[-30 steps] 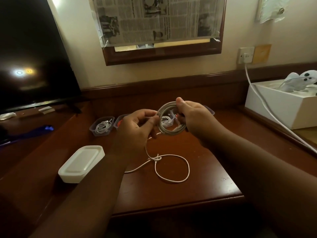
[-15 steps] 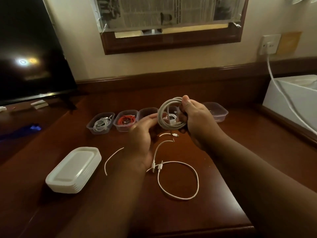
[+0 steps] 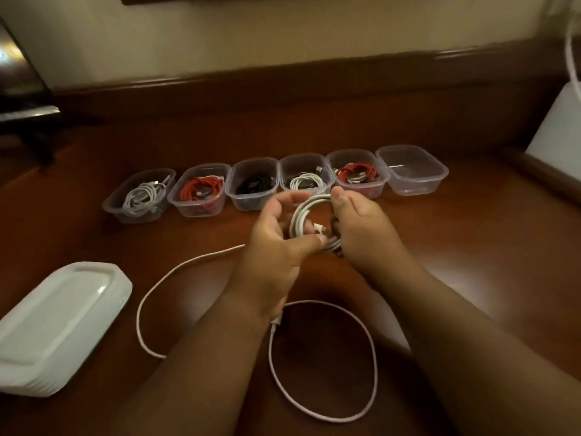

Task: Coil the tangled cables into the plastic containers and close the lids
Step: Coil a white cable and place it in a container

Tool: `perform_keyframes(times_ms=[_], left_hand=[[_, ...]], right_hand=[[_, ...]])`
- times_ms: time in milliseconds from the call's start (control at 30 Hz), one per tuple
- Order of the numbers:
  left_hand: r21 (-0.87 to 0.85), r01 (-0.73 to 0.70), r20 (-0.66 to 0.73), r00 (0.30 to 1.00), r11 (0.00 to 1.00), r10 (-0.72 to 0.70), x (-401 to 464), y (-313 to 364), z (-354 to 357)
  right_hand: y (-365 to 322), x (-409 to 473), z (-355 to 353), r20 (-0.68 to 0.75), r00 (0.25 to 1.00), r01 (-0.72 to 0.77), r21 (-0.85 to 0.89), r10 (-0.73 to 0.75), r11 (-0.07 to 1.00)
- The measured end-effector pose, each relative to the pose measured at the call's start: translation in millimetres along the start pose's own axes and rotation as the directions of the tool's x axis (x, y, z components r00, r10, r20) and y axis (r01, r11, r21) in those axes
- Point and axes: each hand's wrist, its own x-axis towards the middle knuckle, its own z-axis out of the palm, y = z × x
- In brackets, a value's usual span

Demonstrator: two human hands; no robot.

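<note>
Above the wooden desk (image 3: 471, 247), both hands hold one coiled white cable (image 3: 303, 215). My left hand (image 3: 276, 243) pinches the coil's lower part with thumb and fingers. My right hand (image 3: 361, 228) grips its right side. Behind the hands stands a row of several clear plastic containers. From the left they hold a white cable (image 3: 141, 198), a red cable (image 3: 201, 191), a black cable (image 3: 254, 184), a white cable (image 3: 306, 180) and a red cable (image 3: 356, 173). The rightmost container (image 3: 412, 174) is empty. A loose white cable (image 3: 374, 366) lies looped on the desk under my forearms.
A stack of white lids (image 3: 59, 325) sits at the near left. A white box (image 3: 559, 130) stands at the right edge, with a white cord (image 3: 570, 61) hanging above it. A dark screen's base (image 3: 22, 114) is at the far left.
The view has tilted down and closer, so the whole row of containers shows. The hands stay on the coil, with the left hand's grip moved onto its lower part.
</note>
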Motion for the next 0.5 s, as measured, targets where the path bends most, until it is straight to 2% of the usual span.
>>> perform_keyframes(times_ms=[133,233,300,367,433,500], left_hand=[[0.283,-0.065,-0.204,0.971,0.957,0.126,0,-3,-8],[0.490,-0.111,-0.214,0.946,0.865,0.242,-2,-3,-16],[0.422,-0.142,-0.163,0.960,0.895,0.229,-7,0,-12],[0.242,-0.114,-0.091,0.986,0.964,0.139,-11,3,-8],[0.032,0.000,-0.050,0.999,0.999,0.001,-12,7,-6],[-0.177,0.163,0.015,0.986,0.971,-0.163,-12,12,-11]], right_hand=[[-3,-9,-6,-0.040,0.989,0.139,-0.045,-0.141,0.989],[-2,-11,-12,-0.083,0.963,0.239,-0.170,-0.255,0.956],[0,-8,-18,-0.097,0.951,0.267,-0.229,-0.295,0.936],[1,-6,-21,-0.077,0.949,0.280,-0.246,-0.306,0.928],[1,-5,-22,-0.052,0.950,0.286,-0.258,-0.308,0.923],[1,-6,-24,-0.053,0.948,0.291,-0.258,-0.314,0.921]])
